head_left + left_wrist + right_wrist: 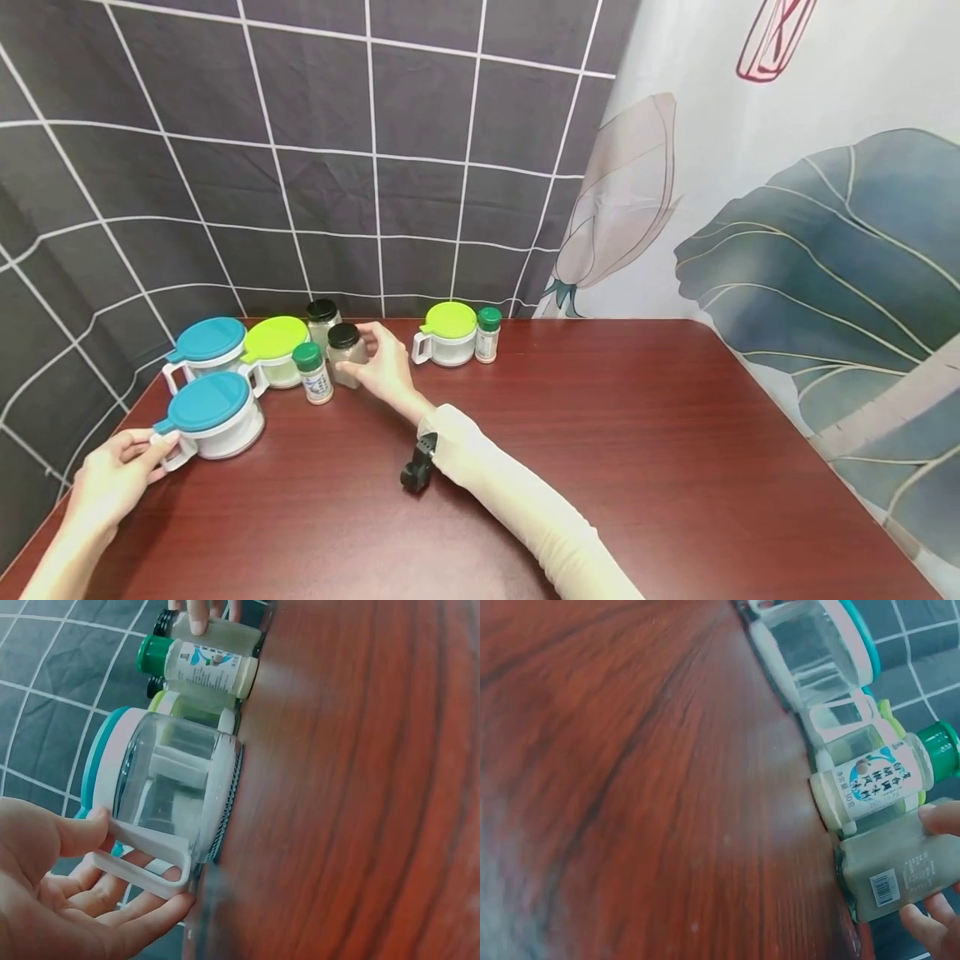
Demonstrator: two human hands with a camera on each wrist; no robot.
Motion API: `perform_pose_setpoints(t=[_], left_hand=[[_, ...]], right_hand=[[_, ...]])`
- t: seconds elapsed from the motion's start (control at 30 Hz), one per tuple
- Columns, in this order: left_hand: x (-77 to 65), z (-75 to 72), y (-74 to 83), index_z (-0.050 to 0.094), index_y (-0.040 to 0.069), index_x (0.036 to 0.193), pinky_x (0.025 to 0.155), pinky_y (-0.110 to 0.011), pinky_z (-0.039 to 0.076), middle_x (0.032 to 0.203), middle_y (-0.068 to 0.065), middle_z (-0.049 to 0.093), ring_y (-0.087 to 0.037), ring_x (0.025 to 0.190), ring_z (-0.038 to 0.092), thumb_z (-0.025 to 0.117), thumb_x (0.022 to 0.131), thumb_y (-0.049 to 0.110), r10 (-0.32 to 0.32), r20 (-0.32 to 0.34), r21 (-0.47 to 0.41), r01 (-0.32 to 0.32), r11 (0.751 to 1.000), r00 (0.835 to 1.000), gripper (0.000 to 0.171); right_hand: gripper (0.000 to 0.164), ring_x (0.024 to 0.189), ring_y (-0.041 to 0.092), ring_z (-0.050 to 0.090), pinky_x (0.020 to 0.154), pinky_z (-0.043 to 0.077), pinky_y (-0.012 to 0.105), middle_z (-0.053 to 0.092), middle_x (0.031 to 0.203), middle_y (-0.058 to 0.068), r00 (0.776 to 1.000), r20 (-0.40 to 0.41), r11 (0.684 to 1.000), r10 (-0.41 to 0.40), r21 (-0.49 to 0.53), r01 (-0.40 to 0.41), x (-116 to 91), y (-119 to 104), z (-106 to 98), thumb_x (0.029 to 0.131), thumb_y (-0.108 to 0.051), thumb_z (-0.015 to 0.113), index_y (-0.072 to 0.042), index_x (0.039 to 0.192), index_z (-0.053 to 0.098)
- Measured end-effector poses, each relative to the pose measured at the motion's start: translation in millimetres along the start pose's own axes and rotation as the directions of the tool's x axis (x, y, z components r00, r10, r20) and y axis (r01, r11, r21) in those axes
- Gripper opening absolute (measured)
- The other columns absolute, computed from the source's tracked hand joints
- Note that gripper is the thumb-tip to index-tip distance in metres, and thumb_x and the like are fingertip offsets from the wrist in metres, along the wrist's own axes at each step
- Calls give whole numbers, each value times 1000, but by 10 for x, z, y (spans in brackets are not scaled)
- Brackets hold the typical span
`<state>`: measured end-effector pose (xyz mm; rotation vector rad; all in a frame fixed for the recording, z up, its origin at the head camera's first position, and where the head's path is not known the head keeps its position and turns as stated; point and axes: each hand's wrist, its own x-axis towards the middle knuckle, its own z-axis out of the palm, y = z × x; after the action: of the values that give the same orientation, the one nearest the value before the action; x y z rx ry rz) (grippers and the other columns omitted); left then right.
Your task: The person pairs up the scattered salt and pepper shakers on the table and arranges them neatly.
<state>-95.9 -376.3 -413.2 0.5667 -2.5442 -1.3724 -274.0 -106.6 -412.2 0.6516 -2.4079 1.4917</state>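
Note:
My left hand [112, 479] is at the handle of the front blue-lidded seasoning jar [217, 417], thumb on the handle and fingers curled behind it. In the left wrist view this clear-walled jar [169, 780] stands on the table, its white handle [150, 859] toward the hand. My right hand [386, 367] grips a black-capped glass spice jar [347, 354] between thumb and fingers. A barcode label shows on that spice jar [900, 874] in the right wrist view. Close beside it stands a green-capped shaker [313, 375] with a printed label.
Behind stand another blue-lidded jar [213, 346], a lime-lidded jar [277, 346] and a second black-capped jar [322, 317]. Farther right are a lime-lidded jar [450, 333] and a green-capped shaker [487, 335]. A grid-patterned curtain [420, 200] hangs behind the red-brown table [600, 433].

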Motion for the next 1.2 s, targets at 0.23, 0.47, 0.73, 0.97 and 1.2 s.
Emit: perform_pose_setpoints(t=[0.23,0.47,0.73,0.97,1.2], left_hand=[[-51,36,51,54,-9,104,54,-11,50,67,36,51,17,61,53,57,95,29,-17,-65,6,18,1000,998,40],[-82,39,111,54,-10,104,54,-11,50,67,36,53,19,61,53,58,95,27,-11,-80,-27,9,1000,997,38],[-91,11,141,60,14,89,56,-12,51,70,28,60,16,62,55,62,93,31,2,-53,-63,-6,998,999,17],[-137,0,171,59,31,84,57,-11,51,72,27,63,15,63,56,63,92,34,12,-31,-66,-14,998,999,10],[-194,37,237,60,33,80,56,-11,50,72,30,61,14,62,57,63,92,32,37,-21,-47,-38,998,999,12]], right_hand=[[53,89,16,70,78,52,17,73,105,8,1000,3,997,20,79,-20,-2,6,-12,66,-11,87,-10,114,65],[52,89,20,70,79,55,25,73,104,9,1000,10,996,4,94,-5,3,16,-30,66,-10,87,-9,114,65],[51,87,20,69,80,56,31,73,101,11,1000,13,994,-26,103,25,-43,-12,-107,65,-8,87,-6,111,65],[51,90,22,68,82,56,36,73,101,11,999,20,994,-45,102,43,-70,-10,-168,64,-7,87,-7,111,65],[50,86,16,68,78,55,26,73,100,8,999,19,997,-45,67,43,-93,-10,-232,64,-11,88,-10,110,66]])
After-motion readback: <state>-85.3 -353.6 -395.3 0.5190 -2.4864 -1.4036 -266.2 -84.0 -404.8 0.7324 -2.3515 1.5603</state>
